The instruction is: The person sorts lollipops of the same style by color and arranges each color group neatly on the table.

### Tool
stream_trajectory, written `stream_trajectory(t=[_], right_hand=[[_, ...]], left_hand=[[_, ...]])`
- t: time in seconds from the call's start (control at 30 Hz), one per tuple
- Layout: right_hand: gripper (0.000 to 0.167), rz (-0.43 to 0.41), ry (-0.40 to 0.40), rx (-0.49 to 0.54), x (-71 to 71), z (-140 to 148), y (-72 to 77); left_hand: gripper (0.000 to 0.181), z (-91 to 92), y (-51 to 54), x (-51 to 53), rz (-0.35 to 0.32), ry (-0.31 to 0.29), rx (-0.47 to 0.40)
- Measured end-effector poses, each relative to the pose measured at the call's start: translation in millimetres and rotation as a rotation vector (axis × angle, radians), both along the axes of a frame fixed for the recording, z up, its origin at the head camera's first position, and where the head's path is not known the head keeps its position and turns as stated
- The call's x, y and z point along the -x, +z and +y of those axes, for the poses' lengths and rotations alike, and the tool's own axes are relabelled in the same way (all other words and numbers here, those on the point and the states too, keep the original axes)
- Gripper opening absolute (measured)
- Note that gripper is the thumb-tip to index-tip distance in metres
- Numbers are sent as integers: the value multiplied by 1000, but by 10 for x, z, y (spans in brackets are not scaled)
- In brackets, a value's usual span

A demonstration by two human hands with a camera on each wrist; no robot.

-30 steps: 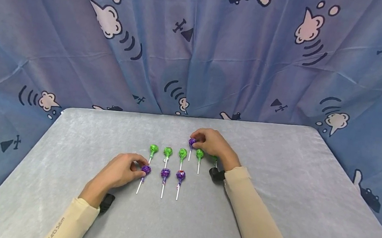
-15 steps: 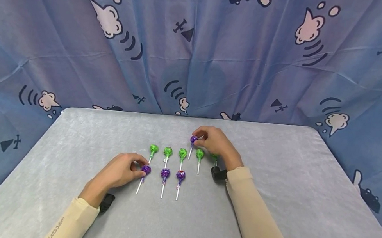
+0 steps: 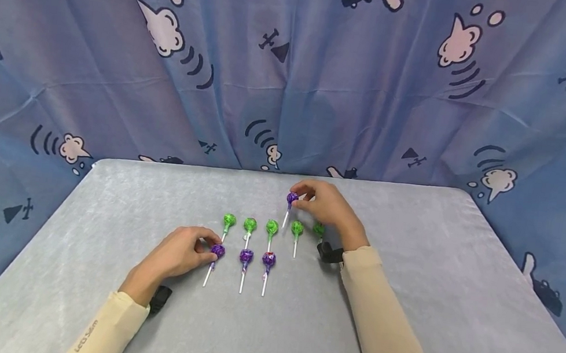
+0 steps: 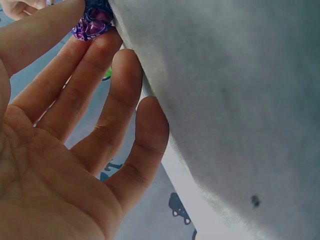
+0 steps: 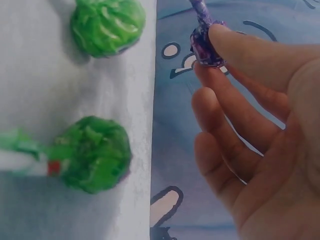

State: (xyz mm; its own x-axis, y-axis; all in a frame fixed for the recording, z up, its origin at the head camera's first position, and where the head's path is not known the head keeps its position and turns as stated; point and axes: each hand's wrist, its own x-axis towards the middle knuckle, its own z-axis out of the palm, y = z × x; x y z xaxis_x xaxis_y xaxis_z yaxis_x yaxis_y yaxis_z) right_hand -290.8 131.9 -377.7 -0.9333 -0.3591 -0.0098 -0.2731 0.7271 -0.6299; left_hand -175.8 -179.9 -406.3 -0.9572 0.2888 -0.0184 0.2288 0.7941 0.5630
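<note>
My left hand [image 3: 181, 252] pinches the purple-wrapped head of a lollipop [image 3: 218, 250] at the left end of the near row. Its white stick slants toward the front. In the left wrist view, thumb and fingertips meet on the purple wrapper [image 4: 95, 21]. Beyond the far row, my right hand [image 3: 325, 206] holds another purple lollipop [image 3: 292, 198] by its head, stick pointing down. The right wrist view shows that purple lollipop [image 5: 206, 47] between thumb and fingers, apart from the green ones. Two more purple lollipops [image 3: 246, 256] lie beside the left hand.
Several green lollipops [image 3: 272, 226] form the far row, sticks toward the front. The rightmost green lollipop [image 3: 319, 228] is partly hidden behind the right wrist. All lie on a grey cloth-covered table [image 3: 407, 284]. A blue patterned curtain [image 3: 366, 93] hangs behind the table's back edge.
My right hand has moved backward and slightly right with its purple lollipop, away from the green row. The left hand stays on its lollipop.
</note>
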Motion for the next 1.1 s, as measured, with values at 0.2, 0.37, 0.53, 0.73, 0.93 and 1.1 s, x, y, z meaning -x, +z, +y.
stream_trajectory(t=[0.2,0.37,0.53,0.73,0.93,1.1], right_hand=[[32,-12,29,34,-66,39,-64],[31,-25,43,42,-169,97,-62],[30,-19,64,32,-303,154,-7],[27,7,77,23,-480,202,64],[26,23,132,-39,-682,260,50],[25,26,142,-16,-815,333,33]], left_hand=[[23,-23,-44,-1,-8,10,11],[23,-20,-36,25,-10,25,15],[24,-13,-27,37,-16,21,17],[23,5,-21,33,-14,25,2],[23,27,-11,2,-20,13,-11],[22,51,-23,-17,-13,23,-23]])
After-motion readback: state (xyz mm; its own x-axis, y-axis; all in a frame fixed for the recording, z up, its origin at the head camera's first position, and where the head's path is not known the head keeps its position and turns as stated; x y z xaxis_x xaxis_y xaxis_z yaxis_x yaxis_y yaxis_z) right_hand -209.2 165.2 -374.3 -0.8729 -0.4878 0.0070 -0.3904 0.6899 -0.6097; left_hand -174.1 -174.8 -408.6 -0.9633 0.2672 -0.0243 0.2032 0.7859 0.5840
